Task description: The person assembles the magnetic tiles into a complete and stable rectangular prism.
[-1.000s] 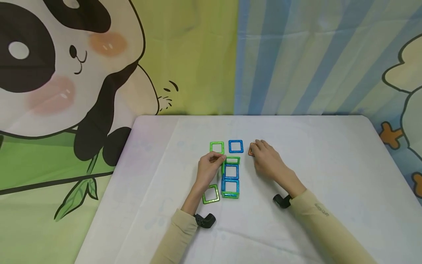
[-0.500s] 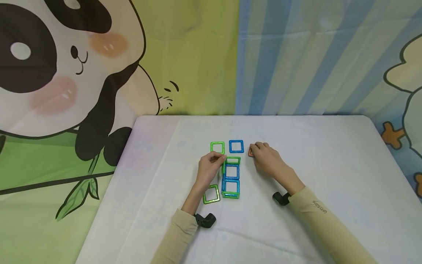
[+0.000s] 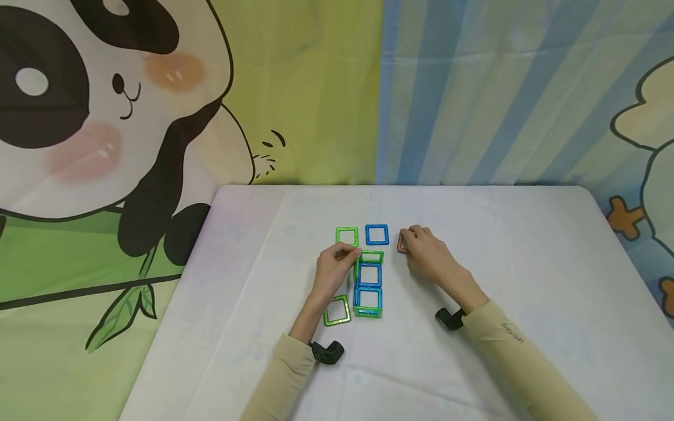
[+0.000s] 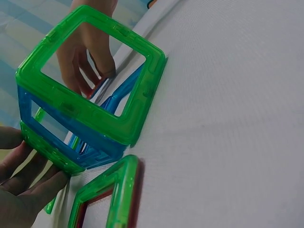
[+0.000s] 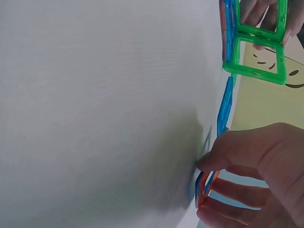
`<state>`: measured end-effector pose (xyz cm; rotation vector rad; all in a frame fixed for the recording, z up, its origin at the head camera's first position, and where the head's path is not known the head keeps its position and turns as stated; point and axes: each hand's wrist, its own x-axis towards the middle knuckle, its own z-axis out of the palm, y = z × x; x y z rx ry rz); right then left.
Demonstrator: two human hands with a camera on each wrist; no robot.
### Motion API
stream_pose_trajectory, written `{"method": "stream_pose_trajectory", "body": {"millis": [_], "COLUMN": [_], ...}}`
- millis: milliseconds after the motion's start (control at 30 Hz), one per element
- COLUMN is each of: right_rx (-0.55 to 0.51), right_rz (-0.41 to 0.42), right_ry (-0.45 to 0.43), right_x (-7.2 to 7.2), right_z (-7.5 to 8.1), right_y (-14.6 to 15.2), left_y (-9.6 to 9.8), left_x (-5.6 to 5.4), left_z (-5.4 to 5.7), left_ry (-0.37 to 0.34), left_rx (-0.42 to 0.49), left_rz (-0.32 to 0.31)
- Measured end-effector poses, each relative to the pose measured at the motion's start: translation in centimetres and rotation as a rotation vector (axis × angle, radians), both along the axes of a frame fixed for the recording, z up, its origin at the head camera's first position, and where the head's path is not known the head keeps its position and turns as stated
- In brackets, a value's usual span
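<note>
Frame-shaped magnetic tiles make a small structure: two blue tiles lie flat in a row, with blue and green tiles standing along the edges. My left hand pinches an upright green tile at the structure's left side. To the right, my right hand pinches an orange tile by the table surface, apart from the structure. In the right wrist view, a blue edge shows beside the orange tile; whether it is a second tile I cannot tell. The hand covers most of the orange tile.
Behind the structure, a loose green tile and a loose blue tile lie flat. Another loose green tile lies by the left forearm. All rest on a white-covered table, whose far edge meets a printed backdrop.
My right hand has shifted very slightly toward me at the orange tile. My left hand and the structure stay in place.
</note>
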<state>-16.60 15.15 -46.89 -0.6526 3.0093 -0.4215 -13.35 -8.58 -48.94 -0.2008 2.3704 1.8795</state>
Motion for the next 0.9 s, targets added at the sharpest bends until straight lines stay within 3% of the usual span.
{"method": "stream_pose_trajectory", "body": {"millis": [400,900], "right_rx": [-0.077,-0.182], "right_rz": [-0.006,0.036], "right_ry": [-0.039,0.045], "right_x": [1.0,2.8], "right_z": [-0.1,-0.2], "right_y": [0.3,-0.1], "left_y": [-0.1,0.0], "left_x": [0.0,0.0], "left_z": [0.0,0.1], "left_ry": [-0.007,0.003], "left_rx": [-0.007,0.007], "left_rz": [-0.001,-0.003]}}
